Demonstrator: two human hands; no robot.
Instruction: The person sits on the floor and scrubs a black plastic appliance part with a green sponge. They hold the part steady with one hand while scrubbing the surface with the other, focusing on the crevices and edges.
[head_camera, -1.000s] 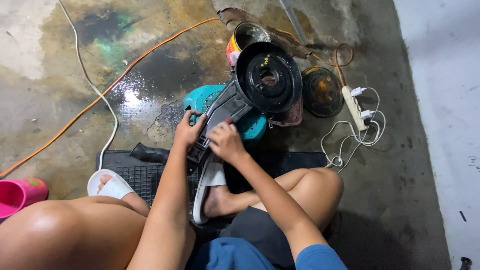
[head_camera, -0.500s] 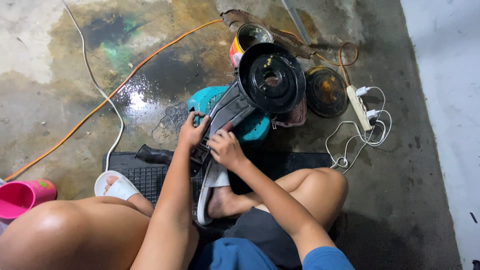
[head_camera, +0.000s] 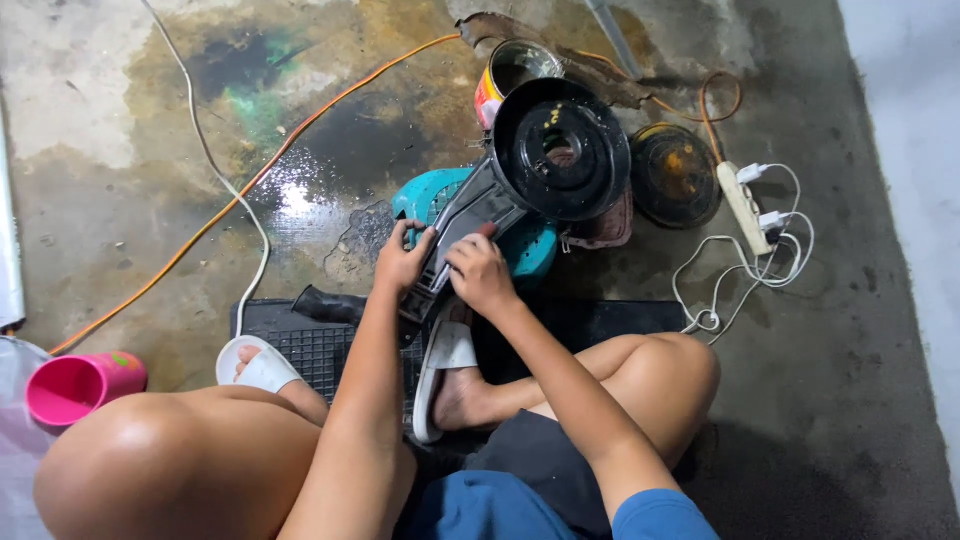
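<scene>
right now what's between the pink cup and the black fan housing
In the head view, the orange cord and white cord cross the wet concrete floor between the pink cup and black fan housing.

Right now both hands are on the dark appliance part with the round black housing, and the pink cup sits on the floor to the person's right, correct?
Not quite. The head view shows the pink cup on the person's left, at the frame's left edge by the knee. The rest holds: the left hand and right hand both rest on the dark appliance part with its round black housing.
</scene>
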